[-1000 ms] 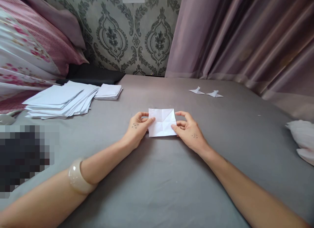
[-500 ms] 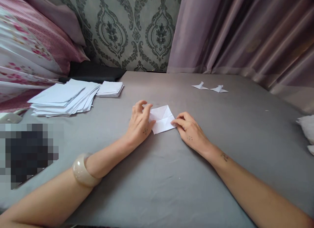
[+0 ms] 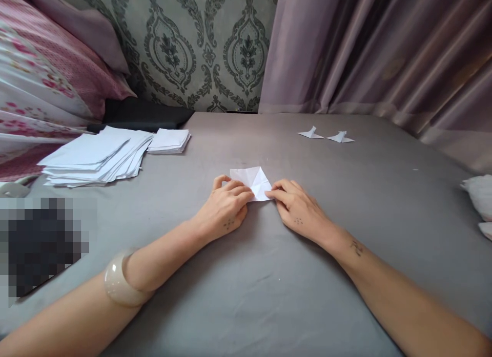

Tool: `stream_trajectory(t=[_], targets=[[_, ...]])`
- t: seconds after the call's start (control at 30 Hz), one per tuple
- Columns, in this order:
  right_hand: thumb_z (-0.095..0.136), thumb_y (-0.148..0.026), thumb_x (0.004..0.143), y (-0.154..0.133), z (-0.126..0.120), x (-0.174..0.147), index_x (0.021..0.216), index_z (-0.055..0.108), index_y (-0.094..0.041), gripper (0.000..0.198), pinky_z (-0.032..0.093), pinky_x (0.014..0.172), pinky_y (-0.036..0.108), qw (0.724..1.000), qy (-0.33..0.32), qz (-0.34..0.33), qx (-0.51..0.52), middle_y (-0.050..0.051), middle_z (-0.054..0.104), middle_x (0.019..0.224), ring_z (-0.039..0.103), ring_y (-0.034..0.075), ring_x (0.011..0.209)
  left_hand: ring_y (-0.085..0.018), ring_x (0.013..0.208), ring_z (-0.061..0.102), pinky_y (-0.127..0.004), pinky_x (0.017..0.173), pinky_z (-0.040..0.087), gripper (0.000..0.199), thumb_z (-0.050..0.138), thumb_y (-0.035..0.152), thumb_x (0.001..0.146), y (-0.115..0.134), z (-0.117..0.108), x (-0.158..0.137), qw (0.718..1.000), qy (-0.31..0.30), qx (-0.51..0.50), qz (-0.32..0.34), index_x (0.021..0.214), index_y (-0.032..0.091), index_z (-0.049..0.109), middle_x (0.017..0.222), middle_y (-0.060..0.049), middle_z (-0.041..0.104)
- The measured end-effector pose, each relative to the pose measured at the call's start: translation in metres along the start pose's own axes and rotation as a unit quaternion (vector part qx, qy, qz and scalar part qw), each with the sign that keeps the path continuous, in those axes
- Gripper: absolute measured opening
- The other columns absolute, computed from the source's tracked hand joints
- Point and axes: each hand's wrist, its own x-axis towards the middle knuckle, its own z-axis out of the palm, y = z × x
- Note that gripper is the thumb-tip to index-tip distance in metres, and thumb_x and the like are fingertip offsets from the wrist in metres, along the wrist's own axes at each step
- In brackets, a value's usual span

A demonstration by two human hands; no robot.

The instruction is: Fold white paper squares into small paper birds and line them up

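Observation:
A small white sheet of paper [image 3: 260,180] with creases across it lies on the grey cloth in front of me. My left hand [image 3: 230,201] is on its left and near side, thumb and fingers closed on the near edge and covering part of it. At the right corner, my right hand [image 3: 295,201] pinches the paper between thumb and fingertips. Two small folded paper figures [image 3: 311,133] rest farther back on the right, each with a raised point.
On the left is a fanned stack of large white sheets [image 3: 88,152], with a smaller stack of paper squares [image 3: 169,141] beside it. A blurred dark object [image 3: 46,244] lies near left. White crumpled cloth [image 3: 478,195] sits at the right edge. Curtains [image 3: 330,49] hang behind.
My left hand has turned over and moved right, from the paper's left edge to its near edge. The near part of the paper is now folded up; my right hand stays at the right corner.

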Motion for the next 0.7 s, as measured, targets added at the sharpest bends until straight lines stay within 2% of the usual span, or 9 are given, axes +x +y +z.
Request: stream_trajectory(t=[0.17,0.3,0.5,0.7], targets=[[0.047,-0.017,0.088,-0.002,-0.002,-0.002,0.099,0.069,-0.022,0.026,0.047,0.082,0.037,1.0,0.021,0.001,-0.002,0.006,0.065,0.106,0.057,0.021,0.096,-0.019,0.098,0.06,-0.041,0.098,0.023,0.026,0.042,0.024,0.095,-0.001,0.001,0.007,0.999,-0.033,-0.016,-0.027,0.103,0.025,0.067,0.105,-0.004,0.069],[0.053,-0.023,0.086,-0.003,-0.002,-0.003,0.094,0.069,-0.024,0.018,0.046,0.081,0.037,0.999,0.031,0.011,0.003,0.005,0.066,0.105,0.058,0.022,0.096,-0.019,0.094,0.057,-0.041,0.096,0.024,0.026,0.043,0.03,0.095,-0.004,0.002,0.013,0.998,-0.048,-0.007,-0.029,0.105,0.027,0.068,0.101,-0.005,0.066],[0.054,-0.026,0.088,-0.005,0.0,-0.003,0.105,0.067,-0.027,0.021,0.045,0.08,0.036,0.999,0.032,0.011,-0.01,0.005,0.065,0.104,0.056,0.022,0.094,-0.018,0.09,0.057,-0.04,0.094,0.024,0.032,0.039,0.03,0.097,-0.007,0.001,0.022,0.998,-0.052,-0.031,-0.023,0.092,0.023,0.069,0.095,-0.005,0.068],[0.051,-0.025,0.092,-0.004,0.004,0.0,0.089,0.068,-0.023,0.017,0.045,0.077,0.033,0.998,0.048,0.042,0.017,0.004,0.065,0.099,0.055,0.02,0.091,-0.018,0.085,0.06,-0.038,0.088,0.027,0.025,0.05,0.034,0.091,-0.008,0.007,0.029,0.991,-0.04,-0.074,-0.107,0.079,0.02,0.068,0.09,-0.003,0.069]])
